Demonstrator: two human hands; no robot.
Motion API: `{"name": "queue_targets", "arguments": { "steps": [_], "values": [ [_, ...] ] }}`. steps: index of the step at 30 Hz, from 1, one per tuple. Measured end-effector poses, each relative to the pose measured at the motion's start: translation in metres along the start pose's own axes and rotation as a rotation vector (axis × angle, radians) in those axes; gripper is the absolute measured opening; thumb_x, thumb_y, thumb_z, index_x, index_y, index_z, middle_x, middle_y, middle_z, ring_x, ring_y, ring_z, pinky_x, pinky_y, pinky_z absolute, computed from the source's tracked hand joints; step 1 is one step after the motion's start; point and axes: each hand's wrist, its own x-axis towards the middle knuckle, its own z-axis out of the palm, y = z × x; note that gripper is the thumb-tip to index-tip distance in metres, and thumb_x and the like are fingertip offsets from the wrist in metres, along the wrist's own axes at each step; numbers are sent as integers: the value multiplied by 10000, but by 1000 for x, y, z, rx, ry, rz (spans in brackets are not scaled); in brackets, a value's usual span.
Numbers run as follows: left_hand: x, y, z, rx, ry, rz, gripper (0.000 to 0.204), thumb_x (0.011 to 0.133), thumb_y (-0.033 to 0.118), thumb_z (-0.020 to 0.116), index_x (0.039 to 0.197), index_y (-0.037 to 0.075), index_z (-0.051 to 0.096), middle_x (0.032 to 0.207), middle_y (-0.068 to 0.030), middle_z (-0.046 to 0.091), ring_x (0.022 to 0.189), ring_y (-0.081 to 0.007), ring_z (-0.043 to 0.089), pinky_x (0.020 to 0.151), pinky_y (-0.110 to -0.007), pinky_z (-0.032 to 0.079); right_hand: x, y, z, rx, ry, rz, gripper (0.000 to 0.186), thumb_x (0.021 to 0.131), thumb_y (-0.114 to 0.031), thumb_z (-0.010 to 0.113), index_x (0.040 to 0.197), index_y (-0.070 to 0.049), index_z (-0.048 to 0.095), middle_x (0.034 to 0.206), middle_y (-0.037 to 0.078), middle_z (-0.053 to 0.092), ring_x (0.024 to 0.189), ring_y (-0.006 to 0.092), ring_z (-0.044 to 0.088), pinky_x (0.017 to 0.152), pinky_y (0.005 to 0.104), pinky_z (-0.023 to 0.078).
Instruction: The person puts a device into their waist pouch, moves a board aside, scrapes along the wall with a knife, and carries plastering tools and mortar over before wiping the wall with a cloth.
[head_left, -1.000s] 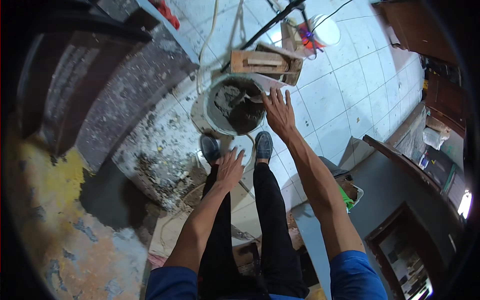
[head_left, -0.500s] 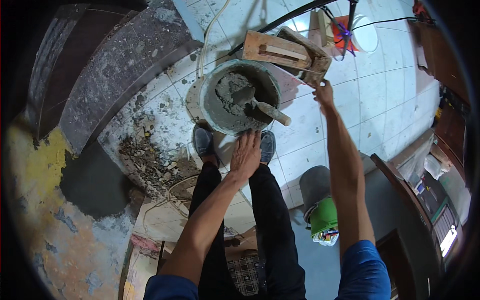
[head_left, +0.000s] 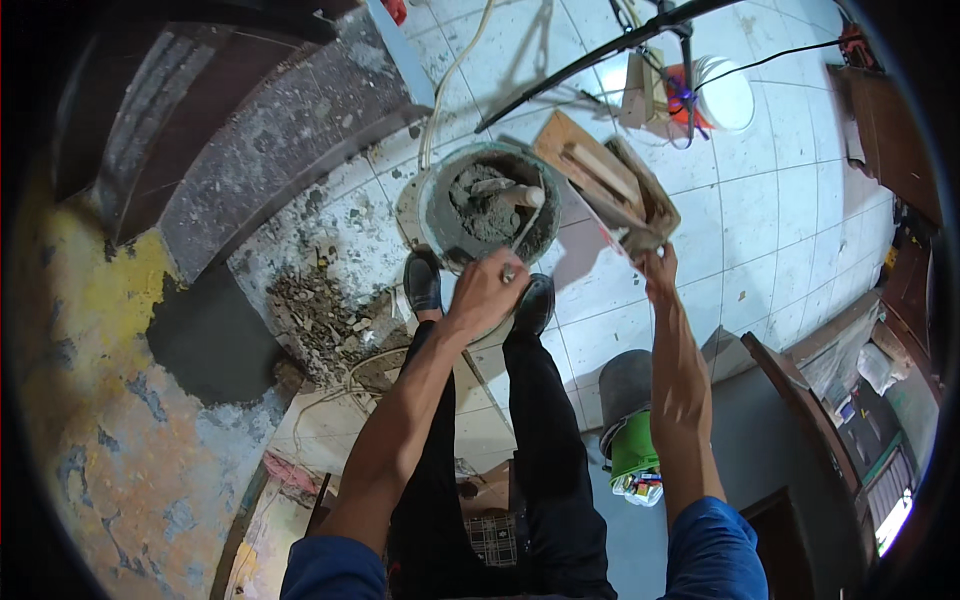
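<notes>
Between my feet and beyond them stands a round bucket (head_left: 433, 222) with wet grey mortar (head_left: 488, 222) in it. A trowel (head_left: 522, 196) with a pale handle lies in the mortar. My left hand (head_left: 487, 290) is closed on the bucket's thin wire handle (head_left: 528, 228) at the near rim. To the right, my right hand (head_left: 656, 270) grips the near corner of a mortar-stained rectangular tray (head_left: 660, 208). A wooden float (head_left: 590, 165) with a bar grip rests slanted across the tray. The tray's underside is hidden.
Rubble (head_left: 325, 315) lies on the tiled floor left of my feet, beside a cable (head_left: 350, 375). Black tripod legs (head_left: 600, 60) reach in at the top. A white bucket (head_left: 725, 95) stands far right, a green bucket (head_left: 632, 448) near right. A dark step (head_left: 280, 130) rises at left.
My left hand has gone from lying flat on the bucket's rim to closing on its wire handle. The tray and float have turned clockwise with my right hand. The trowel's handle points more upward.
</notes>
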Motion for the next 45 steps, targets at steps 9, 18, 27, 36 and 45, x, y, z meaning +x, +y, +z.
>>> {"name": "queue_targets", "arguments": {
  "steps": [9,18,27,36,45],
  "values": [
    [-27,-7,-37,-166,90,-98,424,977,425,693,871,25,599,750,-52,549,737,-164,539,709,-376,447,-106,-27,-125,85,-114,-140,504,972,-100,698,1406,-71,445,1095,112,667,841,168,650,705,296,564],
    [-198,74,-48,-273,211,-259,508,975,494,696,989,-12,657,827,-120,621,769,-227,587,757,-415,486,-213,-134,-203,-128,-282,-166,566,965,-297,762,1401,-75,477,1266,104,638,1106,217,669,862,362,571],
    [-363,67,-26,-644,491,-258,576,1012,368,733,1441,77,483,804,-15,523,740,-134,521,708,-340,490,-281,-166,-108,-197,-659,-270,840,913,-516,790,1496,-80,370,1373,174,612,1275,284,614,988,433,558],
    [-466,-48,20,-772,676,-265,314,1006,288,741,1242,88,689,921,-25,494,864,-143,474,796,-307,455,-406,-135,86,-276,-938,-308,438,1054,-109,628,1450,-52,450,1378,143,613,1223,187,605,1012,353,522],
    [-588,-130,25,-1218,1120,-354,727,1087,575,476,1407,-73,556,1344,-177,604,1183,-257,570,1069,-373,431,-601,-88,235,-989,-1160,-469,256,1049,-68,609,1282,-17,516,1076,118,713,972,157,653,855,339,533]
  ]
}}
